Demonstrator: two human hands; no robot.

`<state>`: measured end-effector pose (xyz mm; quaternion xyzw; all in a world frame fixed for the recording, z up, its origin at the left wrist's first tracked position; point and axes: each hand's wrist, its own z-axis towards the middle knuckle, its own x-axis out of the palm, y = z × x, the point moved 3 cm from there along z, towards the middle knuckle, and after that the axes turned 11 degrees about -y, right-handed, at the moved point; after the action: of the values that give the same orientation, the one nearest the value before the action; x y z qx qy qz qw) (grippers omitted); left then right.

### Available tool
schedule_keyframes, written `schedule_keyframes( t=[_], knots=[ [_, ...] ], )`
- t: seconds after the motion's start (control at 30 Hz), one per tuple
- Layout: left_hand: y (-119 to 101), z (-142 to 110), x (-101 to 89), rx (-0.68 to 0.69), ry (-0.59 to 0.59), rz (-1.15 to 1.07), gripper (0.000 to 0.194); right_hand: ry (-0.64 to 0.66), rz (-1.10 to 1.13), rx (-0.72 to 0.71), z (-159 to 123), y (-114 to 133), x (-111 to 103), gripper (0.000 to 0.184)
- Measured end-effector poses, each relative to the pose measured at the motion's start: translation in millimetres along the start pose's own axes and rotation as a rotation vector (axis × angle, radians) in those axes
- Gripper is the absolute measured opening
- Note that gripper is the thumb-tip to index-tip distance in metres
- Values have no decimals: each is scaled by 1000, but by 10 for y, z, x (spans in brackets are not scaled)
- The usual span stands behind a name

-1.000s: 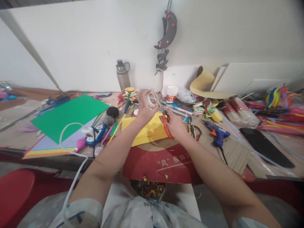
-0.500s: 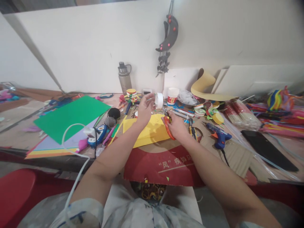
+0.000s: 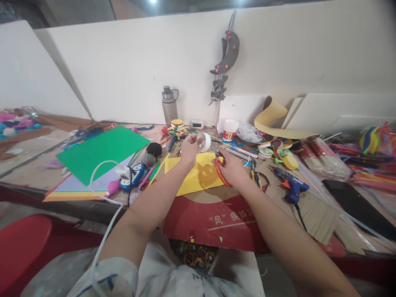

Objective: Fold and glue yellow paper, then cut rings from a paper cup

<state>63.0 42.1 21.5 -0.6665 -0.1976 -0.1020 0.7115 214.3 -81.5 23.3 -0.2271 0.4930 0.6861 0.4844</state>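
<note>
My left hand is closed on a short white ring, held up above the yellow sheet. The ring's open side shows partly, and what it is made of is hard to tell. In my right hand is a pair of scissors with orange handles. Their blades point up and left, close to the ring's lower right edge; whether they touch it I cannot tell. Beneath the yellow sheet lies a red and brown cardboard piece.
To the right lie a blue glue gun, a black phone-like slab and a utility knife. Green sheet and a white cable are at left. Behind stand a paper cup, a bottle and small paper drums.
The head view has tipped up a little, so the scene sits lower and further right. The white ring has turned slightly and come nearer the left-hand side. Both hands keep their holds.
</note>
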Motion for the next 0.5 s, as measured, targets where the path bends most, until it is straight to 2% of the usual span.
schedule_keyframes(
  t=[0.07, 0.13, 0.23, 0.4, 0.5],
  knots=[
    [-61, 52, -82, -108, -181, -102, 20, 9, 39, 19, 3, -21, 13, 44],
    [-109, 63, -118, -170, -273, -199, 20, 22, 75, 40, -6, -30, 24, 44],
    [-111, -2, -74, -202, -235, -224, 24, 10, 130, 57, -27, -17, 13, 44],
    [-44, -139, 44, -218, -41, -141, 21, 29, 160, 110, -49, -6, -4, 49],
    [-41, -125, 32, -244, -24, -95, 22, 46, 148, 113, -64, -15, 38, 47]
  ],
)
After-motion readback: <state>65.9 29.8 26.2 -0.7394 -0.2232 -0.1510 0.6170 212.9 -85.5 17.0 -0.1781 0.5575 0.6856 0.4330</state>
